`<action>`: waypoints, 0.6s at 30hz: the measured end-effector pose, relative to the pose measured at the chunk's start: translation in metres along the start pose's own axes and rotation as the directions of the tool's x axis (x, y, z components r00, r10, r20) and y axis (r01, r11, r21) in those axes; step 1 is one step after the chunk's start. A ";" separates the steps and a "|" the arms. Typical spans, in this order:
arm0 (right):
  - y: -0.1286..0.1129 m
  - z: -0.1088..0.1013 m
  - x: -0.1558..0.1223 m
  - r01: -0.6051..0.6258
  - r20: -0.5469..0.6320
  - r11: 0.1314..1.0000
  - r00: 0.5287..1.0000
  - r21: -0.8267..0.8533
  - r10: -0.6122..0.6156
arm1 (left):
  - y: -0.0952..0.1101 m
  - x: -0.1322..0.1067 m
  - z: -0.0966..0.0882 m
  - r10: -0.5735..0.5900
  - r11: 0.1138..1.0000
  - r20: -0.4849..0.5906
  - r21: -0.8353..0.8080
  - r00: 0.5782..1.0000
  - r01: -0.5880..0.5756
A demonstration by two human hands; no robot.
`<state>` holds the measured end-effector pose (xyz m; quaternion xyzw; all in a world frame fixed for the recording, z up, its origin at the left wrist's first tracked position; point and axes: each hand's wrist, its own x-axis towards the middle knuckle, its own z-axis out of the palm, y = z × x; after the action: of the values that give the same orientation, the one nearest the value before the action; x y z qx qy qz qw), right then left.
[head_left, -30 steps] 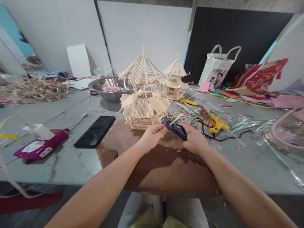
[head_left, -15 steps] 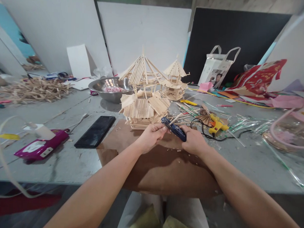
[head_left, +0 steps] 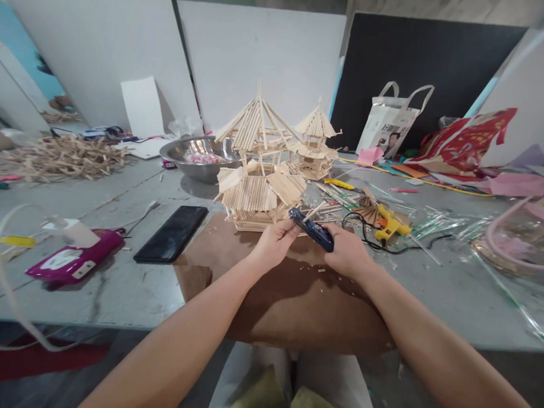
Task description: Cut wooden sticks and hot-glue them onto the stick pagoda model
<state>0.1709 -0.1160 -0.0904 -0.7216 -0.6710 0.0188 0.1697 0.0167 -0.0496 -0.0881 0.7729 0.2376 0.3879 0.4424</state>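
My right hand (head_left: pixel 345 249) is wrapped round a dark blue clipper-like hand tool (head_left: pixel 314 230), its head pointing up and left. The fingers of my left hand (head_left: pixel 277 244) are pinched at that head, in line with a thin wooden stick (head_left: pixel 315 211) that sticks out past the tool; the pinched end is hidden. Directly behind my hands stands a pavilion model (head_left: pixel 250 194) built of thin wooden sticks, with a lower roof and a pointed upper frame. A smaller tower model (head_left: pixel 316 143) of the same sticks is behind it on the right. Brown paper board (head_left: pixel 295 312) lies beneath my hands, with small cut bits on it.
A black phone (head_left: pixel 170 235) and a purple power strip (head_left: pixel 78 257) lie to the left. A metal bowl (head_left: pixel 202 170) and a wood-stick pile (head_left: pixel 68 158) are farther back. On the right are a yellow glue gun (head_left: pixel 391 225) with its cord, a yellow-handled knife (head_left: pixel 339 184) and loose sticks.
My hands, the tool and the stick keep almost the same pose. The whole view has shifted very slightly.
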 end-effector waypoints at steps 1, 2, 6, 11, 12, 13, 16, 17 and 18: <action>0.001 0.000 0.000 0.014 -0.002 1.000 1.000 0.012 -0.014 | 0.000 0.000 0.000 -0.028 0.999 0.009 -0.041 1.000 0.028; 0.002 0.000 0.000 0.027 -0.005 0.999 1.000 0.024 -0.027 | 0.000 -0.001 0.001 -0.056 0.995 0.016 -0.083 0.998 0.057; 0.006 0.002 0.000 0.072 -0.021 0.996 0.997 0.061 -0.071 | -0.001 -0.002 0.001 -0.148 0.959 0.060 -0.237 0.987 0.158; 0.007 0.003 0.000 0.114 -0.038 0.989 0.993 0.089 -0.111 | -0.002 -0.002 -0.002 -0.254 0.866 0.171 -0.398 0.952 0.302; 0.007 0.002 0.000 0.119 -0.038 0.988 0.993 0.096 -0.116 | -0.002 -0.002 -0.003 -0.267 0.848 0.194 -0.418 0.944 0.326; 0.007 0.002 -0.001 0.124 -0.039 0.987 0.992 0.102 -0.120 | -0.001 -0.002 -0.004 -0.275 0.834 0.217 -0.432 0.937 0.345; 0.006 0.001 -0.001 0.128 -0.041 0.987 0.991 0.100 -0.124 | -0.001 -0.002 -0.007 -0.285 0.797 0.281 -0.461 0.916 0.390; 0.006 0.001 -0.001 0.126 -0.039 0.988 0.992 0.092 -0.123 | -0.001 -0.002 -0.007 -0.289 0.787 0.300 -0.467 0.909 0.404; 0.007 0.000 -0.002 0.126 -0.038 0.988 0.992 0.084 -0.123 | -0.002 -0.002 -0.008 -0.292 0.777 0.317 -0.471 0.902 0.417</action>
<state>0.1770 -0.1177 -0.0929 -0.6705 -0.7104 0.0254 0.2125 0.0091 -0.0466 -0.0881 0.6009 0.2119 0.2563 0.7269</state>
